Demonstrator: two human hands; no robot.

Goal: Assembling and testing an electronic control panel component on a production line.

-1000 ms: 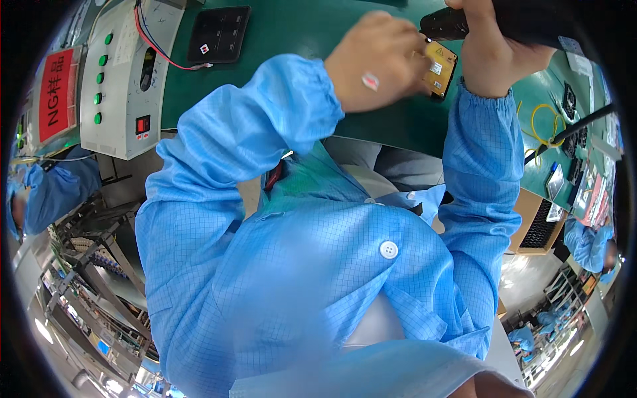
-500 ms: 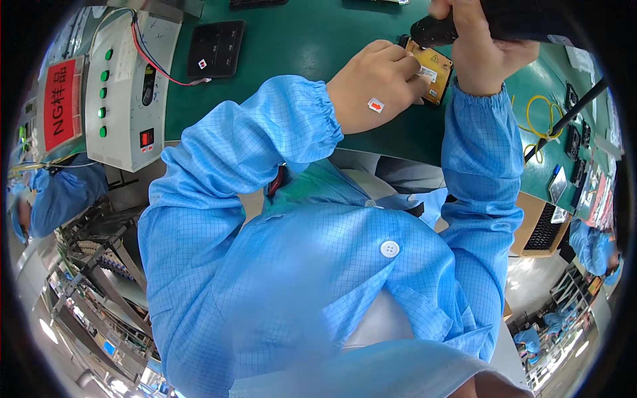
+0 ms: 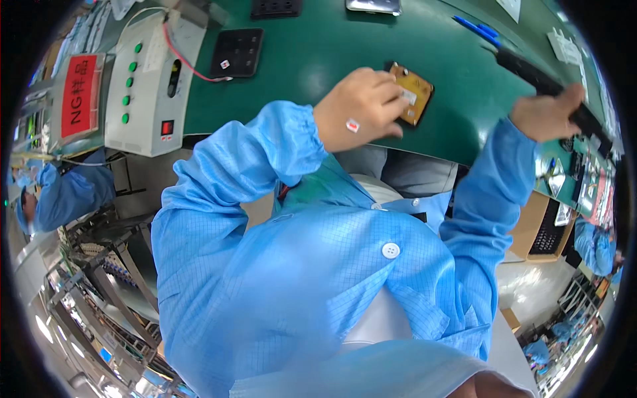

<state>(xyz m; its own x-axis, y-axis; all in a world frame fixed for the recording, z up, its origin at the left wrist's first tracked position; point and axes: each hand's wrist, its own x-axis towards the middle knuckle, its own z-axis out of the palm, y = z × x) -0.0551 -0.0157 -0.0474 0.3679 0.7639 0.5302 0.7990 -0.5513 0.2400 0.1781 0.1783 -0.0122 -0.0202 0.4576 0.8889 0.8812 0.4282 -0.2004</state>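
My right hand (image 3: 545, 117) is wrapped around one black tool (image 3: 531, 73). My left hand (image 3: 358, 109) is at the left edge of one yellow module (image 3: 419, 98), which lies on the green table (image 3: 318, 53) (if it pinches, I cannot tell). One pale box (image 3: 150, 86) carries five green buttons (image 3: 129, 83).

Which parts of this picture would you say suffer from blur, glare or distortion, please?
In the head view, a hazy smear softens the blue smock; there too, the right hand and its black tool look slightly blurred; the same view shows glare on the floor and edges bending near its dark rim.
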